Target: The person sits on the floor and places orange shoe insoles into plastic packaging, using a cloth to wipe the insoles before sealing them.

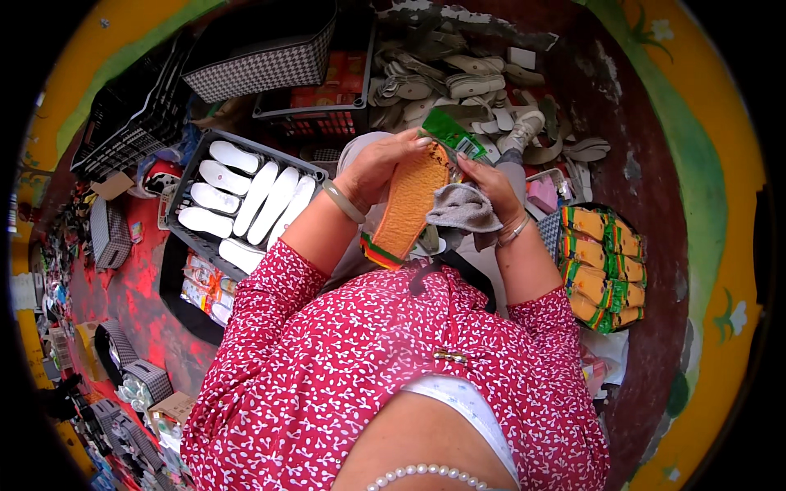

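In front of my lap I hold a packet of orange-tan insoles (pixel 414 200) in clear wrapping, with a green card end (pixel 449 131) and a red and green lower edge. My left hand (pixel 377 168) grips its left side near the top, the thumb lying across the front. On the other side my right hand (pixel 494 186) pinches the upper edge. That same hand also holds a bunched grey cloth (pixel 463 209), which rests against the packet's right side. Parts of the fingers of both hands are hidden behind the packet and cloth.
To the left stands a dark crate (pixel 314 170) of white insoles (pixel 255 196). At right, a basket (pixel 550 233) holds several similar orange packets (pixel 588 282). Beyond my knees lie heaped shoes and soles (pixel 475 82), beside a black crate (pixel 315 123) and a houndstooth-patterned bin (pixel 266 69).
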